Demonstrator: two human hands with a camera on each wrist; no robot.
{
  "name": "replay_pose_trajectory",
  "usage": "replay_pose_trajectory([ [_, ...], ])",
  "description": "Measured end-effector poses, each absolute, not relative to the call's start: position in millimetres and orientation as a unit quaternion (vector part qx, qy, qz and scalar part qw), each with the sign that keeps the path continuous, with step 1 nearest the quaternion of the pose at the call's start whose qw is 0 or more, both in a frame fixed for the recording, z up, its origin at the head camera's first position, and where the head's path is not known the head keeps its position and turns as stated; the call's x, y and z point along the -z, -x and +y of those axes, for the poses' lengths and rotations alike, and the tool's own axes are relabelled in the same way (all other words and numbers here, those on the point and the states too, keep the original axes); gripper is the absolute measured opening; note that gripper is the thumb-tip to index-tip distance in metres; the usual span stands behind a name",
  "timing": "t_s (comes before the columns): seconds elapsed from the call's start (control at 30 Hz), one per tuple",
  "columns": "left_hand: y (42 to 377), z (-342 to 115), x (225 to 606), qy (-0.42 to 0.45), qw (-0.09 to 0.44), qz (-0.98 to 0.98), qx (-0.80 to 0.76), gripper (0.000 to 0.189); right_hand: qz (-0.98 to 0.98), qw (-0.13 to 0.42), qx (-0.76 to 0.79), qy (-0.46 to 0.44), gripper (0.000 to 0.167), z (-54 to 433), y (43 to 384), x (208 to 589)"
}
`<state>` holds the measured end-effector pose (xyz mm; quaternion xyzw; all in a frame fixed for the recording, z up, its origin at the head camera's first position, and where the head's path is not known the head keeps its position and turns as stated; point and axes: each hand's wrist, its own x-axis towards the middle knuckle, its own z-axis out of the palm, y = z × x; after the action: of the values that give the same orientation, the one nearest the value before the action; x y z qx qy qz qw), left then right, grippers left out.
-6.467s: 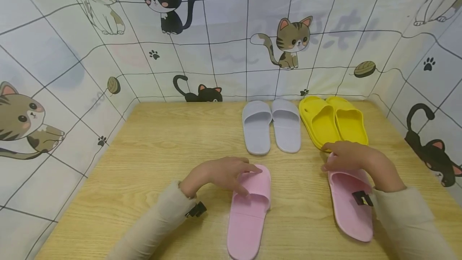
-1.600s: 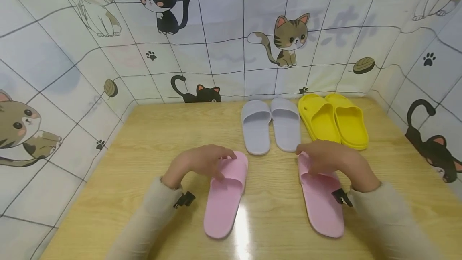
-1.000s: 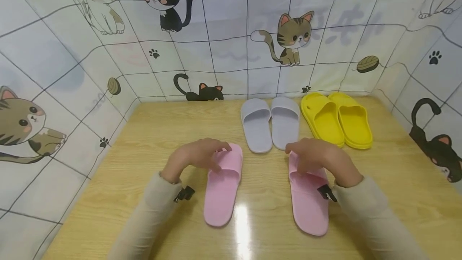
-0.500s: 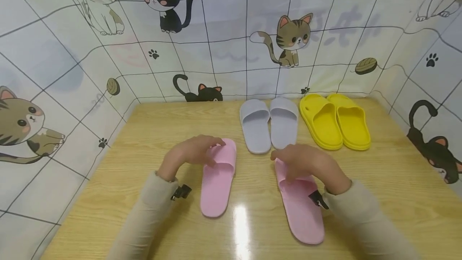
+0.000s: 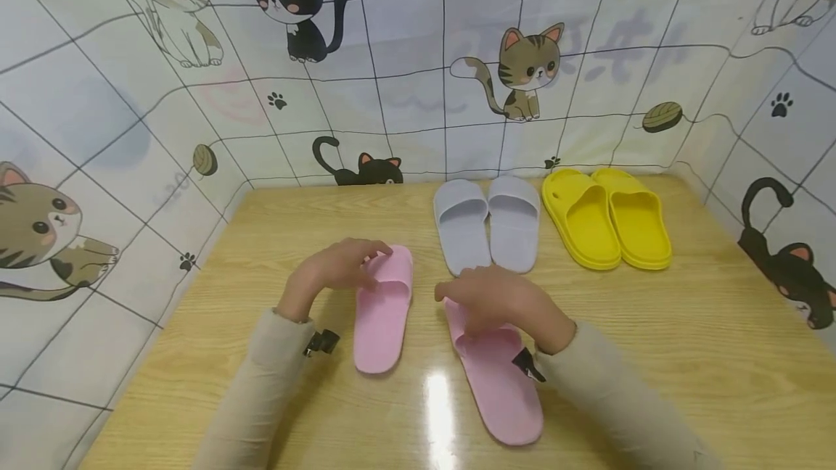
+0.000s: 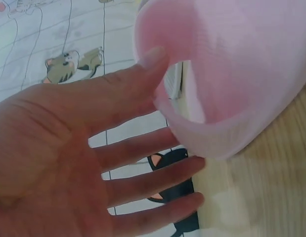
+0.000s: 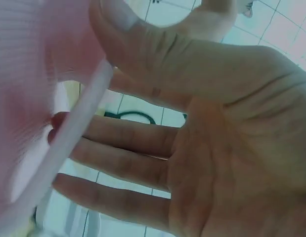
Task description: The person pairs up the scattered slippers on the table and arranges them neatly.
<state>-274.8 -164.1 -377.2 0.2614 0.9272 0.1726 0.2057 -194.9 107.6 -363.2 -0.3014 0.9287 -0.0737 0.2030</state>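
Two pink slide slippers lie on the wooden tabletop in the head view, toes pointing to the back wall. My left hand (image 5: 336,265) pinches the strap of the left pink slipper (image 5: 381,325). In the left wrist view, the thumb goes inside that slipper's (image 6: 256,64) strap while the other fingers stay outside. My right hand (image 5: 496,302) pinches the right pink slipper (image 5: 506,394), which sits nearer me with its heel angled right. The right wrist view has its strap (image 7: 24,74) between thumb and fingers. A narrow gap separates the pair.
Grey slide slippers (image 5: 461,238) stand side by side at the back, just beyond my right hand. Yellow slippers (image 5: 591,238) are to their right. Cat-printed tile-pattern sheeting (image 5: 405,35) walls the wooden tabletop (image 5: 294,216) at the back and both sides.
Both pink slippers have slid left in my hands, the right one farther, so the gap between them has narrowed. The left one is also farther from me. Grey and yellow pairs stay put.
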Motion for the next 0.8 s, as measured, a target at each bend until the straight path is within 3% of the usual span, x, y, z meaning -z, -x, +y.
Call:
replay_pose_trajectory([
  [0.23,286,-178,382,-0.255,0.167,0.937,-0.172,0.058,0.933,0.147,0.074,0.32,0.053,73,205,368],
  [0.63,299,-195,382,-0.263,0.145,0.94,-0.163,0.053,0.936,0.162,0.098,0.297,0.059,54,223,373],
  [0.8,287,-188,378,-0.257,0.14,0.943,-0.157,0.064,0.929,0.146,0.113,0.322,0.06,56,210,374],
])
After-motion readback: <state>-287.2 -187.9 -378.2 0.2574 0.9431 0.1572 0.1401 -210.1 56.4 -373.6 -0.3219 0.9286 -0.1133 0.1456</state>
